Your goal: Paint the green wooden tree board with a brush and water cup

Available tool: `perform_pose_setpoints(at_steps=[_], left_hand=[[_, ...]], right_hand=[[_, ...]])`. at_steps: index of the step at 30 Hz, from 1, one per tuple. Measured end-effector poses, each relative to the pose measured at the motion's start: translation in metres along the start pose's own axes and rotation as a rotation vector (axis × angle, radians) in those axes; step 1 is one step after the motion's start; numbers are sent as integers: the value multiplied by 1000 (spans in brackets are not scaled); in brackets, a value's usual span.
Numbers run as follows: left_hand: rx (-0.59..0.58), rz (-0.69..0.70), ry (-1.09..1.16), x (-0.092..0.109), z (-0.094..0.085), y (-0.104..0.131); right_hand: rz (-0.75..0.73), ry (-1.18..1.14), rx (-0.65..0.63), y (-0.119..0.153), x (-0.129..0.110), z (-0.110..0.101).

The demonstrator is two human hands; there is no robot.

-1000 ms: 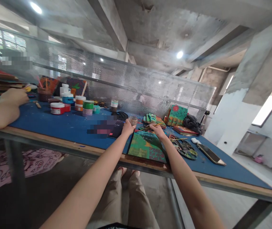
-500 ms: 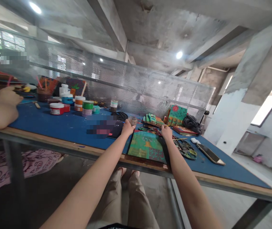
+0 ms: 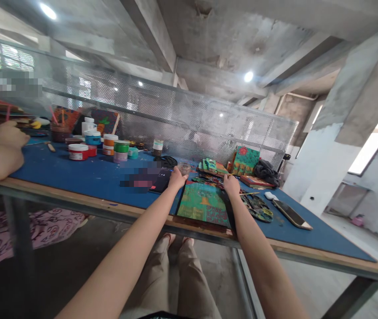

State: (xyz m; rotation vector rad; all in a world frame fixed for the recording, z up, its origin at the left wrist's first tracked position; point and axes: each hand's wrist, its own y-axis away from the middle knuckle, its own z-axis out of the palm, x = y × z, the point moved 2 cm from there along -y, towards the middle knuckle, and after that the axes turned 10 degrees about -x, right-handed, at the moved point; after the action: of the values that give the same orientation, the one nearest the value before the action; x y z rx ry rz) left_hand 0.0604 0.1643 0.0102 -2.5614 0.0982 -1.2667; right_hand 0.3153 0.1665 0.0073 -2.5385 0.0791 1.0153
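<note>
My left hand [image 3: 177, 178] is closed at the side of a small clear cup [image 3: 185, 168] at the far left corner of the painting. A green and teal painting [image 3: 205, 204] with yellow and purplish patches lies flat on a dark board between my forearms. Just past its far right corner, my right hand [image 3: 231, 185] is pinched shut; a thin yellowish bit shows at the fingertips, too small to name. Paint-smeared palettes [image 3: 258, 208] lie right of that hand, with a thin brush [image 3: 249, 193] across one edge.
Paint jars [image 3: 79, 152] and a white bottle [image 3: 88, 125] stand to the left on the blue table [image 3: 76, 177]. Another person's hand [image 3: 8, 135] rests at far left. A phone [image 3: 291, 214] lies right; a second painting [image 3: 246, 160] leans against the mesh screen [image 3: 175, 115].
My hands keep almost the same place at the cup and by the palettes. The other person's hand has shifted slightly left.
</note>
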Motion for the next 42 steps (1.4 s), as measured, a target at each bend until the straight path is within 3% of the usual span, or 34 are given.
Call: perform_pose_setpoints(at_steps=[8,15,24,34,42], left_hand=[[1,-12,-4,0,0,1],[-2,-1,6,-1,1,-1],[4,0,11,-1,1,0],[-7,-1,10,-1,0,-1],[-6,-3,8,0,0,-1]], right_hand=[[-201,-198,-98,3,-22,2],[-430,-382,-352,15,-48,25],[-434,-368,-316,11,-42,19],[-357,-264,-147,6,-37,10],[-477,-344,-339,14,-47,24]])
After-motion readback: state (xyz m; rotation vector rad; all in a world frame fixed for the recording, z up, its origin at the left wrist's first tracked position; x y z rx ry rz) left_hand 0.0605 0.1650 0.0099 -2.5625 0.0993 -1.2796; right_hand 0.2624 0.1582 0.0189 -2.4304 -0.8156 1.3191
